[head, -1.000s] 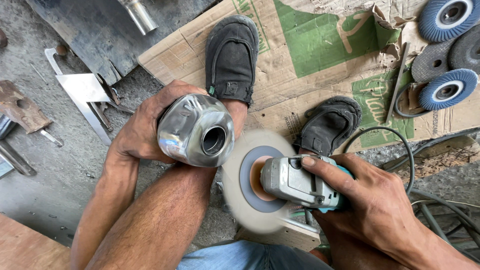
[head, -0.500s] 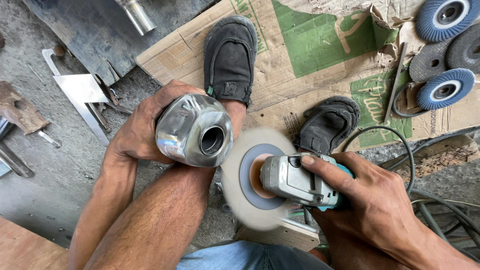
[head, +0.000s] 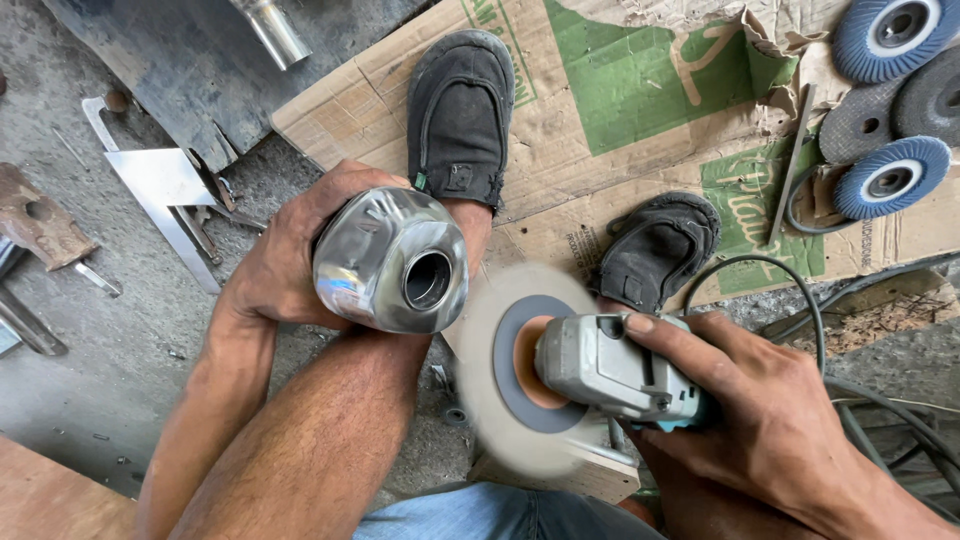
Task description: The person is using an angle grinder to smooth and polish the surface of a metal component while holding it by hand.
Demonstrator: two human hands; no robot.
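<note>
2 hands grip: left hand (head: 285,262) metal can (head: 392,262), right hand (head: 745,405) grinder (head: 610,368), wheel edge beside can.

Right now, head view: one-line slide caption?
Left hand grips shiny dented metal canister; right hand holds grey angle grinder with blurred buffing wheel beside it.

Under me: grey concrete floor (head: 120,330), gritty. Flattened cardboard (head: 640,150) w/ green print lies on it; my 2 dark shoes (head: 460,100) sit on that. Top right, 2 blue flap discs (head: 892,175) & 2 grey ones. Left: metal bracket (head: 160,185), rusty scrap (head: 40,225).
</note>
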